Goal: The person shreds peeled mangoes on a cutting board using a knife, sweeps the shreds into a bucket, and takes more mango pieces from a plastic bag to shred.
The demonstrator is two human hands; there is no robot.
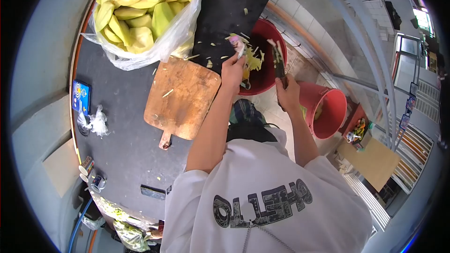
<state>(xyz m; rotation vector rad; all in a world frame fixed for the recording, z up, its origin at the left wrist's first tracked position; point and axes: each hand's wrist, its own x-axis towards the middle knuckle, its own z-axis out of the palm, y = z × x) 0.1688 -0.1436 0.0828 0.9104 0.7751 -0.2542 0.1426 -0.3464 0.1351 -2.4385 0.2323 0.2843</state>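
Note:
My left hand (233, 72) is closed on a pale, pinkish-white bundle (238, 46) at the edge of the table, beside a large red bucket (269, 72). I cannot make out exactly what the bundle is. Yellow-green peelings (254, 61) show just past these fingers, over the bucket. In my right hand (288, 93) is a knife (279, 63), held upright at the bucket's right side, with pale shreds stuck along its dark blade. A wooden cutting board (183, 96) with a few shreds on it lies left of my left forearm.
A clear plastic bag (126, 61) full of peeled green-yellow fruit pieces (140, 14) stands on the dark table (122, 159). A second red bucket (330, 112) is on the floor to the right. A phone (153, 192), crumpled plastic (98, 122) and cups (97, 182) rest on the table.

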